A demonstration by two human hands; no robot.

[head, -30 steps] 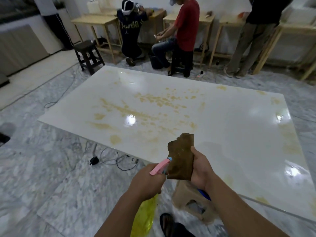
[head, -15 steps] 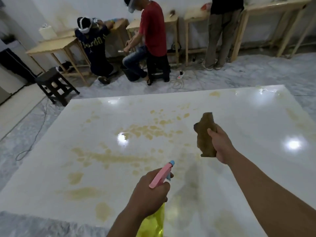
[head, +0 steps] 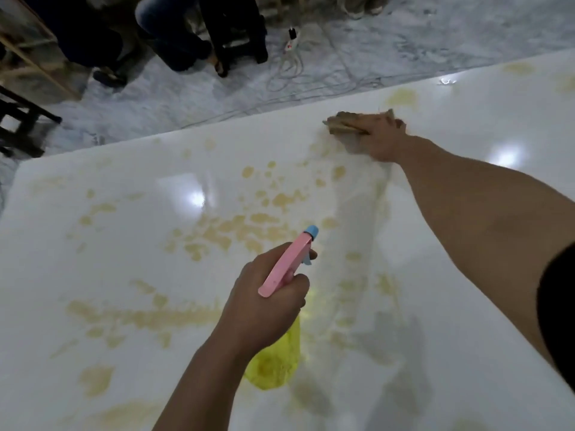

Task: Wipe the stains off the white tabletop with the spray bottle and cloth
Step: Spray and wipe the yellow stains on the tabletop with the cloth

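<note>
The glossy white tabletop (head: 124,269) fills most of the view, covered with yellowish-brown stains (head: 236,228) across its middle and left. My left hand (head: 264,303) grips a spray bottle (head: 287,265) with a pink trigger head, blue nozzle and yellow body, held above the near middle of the table. My right hand (head: 381,140) is stretched out to the far side, pressing a brown cloth (head: 345,126) flat on the surface near the table's far edge. A smeared, paler streak runs from the cloth back toward me.
Beyond the far edge lies marble floor with tangled cables and a power strip (head: 291,42). Seated people's legs (head: 174,35) and a dark stool (head: 236,29) are at the top left. A wooden table leg (head: 34,60) and another dark stool (head: 18,119) stand far left.
My right hand has gone from holding the cloth in the air to pressing it on the far part of the tabletop. I have leaned closer over the table; the left hand keeps the bottle.
</note>
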